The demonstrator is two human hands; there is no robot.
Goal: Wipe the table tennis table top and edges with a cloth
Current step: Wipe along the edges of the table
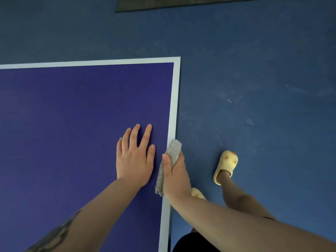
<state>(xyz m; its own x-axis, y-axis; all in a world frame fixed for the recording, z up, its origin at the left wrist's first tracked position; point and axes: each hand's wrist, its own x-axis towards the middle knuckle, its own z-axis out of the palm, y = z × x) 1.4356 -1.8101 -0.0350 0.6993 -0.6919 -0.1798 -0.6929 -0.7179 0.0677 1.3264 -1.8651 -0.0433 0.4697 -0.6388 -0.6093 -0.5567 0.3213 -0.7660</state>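
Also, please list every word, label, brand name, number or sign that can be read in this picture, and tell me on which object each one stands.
None: no readable text appears anywhere in the picture.
Table tennis table: only white border lines, no brand or number.
Grey cloth in the right hand: no label visible.
Yellow slipper: brownish marks, no letters.
Left forearm tattoo: dark pattern, blurred, not readable as text.
Left hand and blue floor: no writing.

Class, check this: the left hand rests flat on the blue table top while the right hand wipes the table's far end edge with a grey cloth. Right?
Not quite. The head view shows the right hand holding the grey cloth on the table's right side edge, not the far end. The left hand does rest flat.
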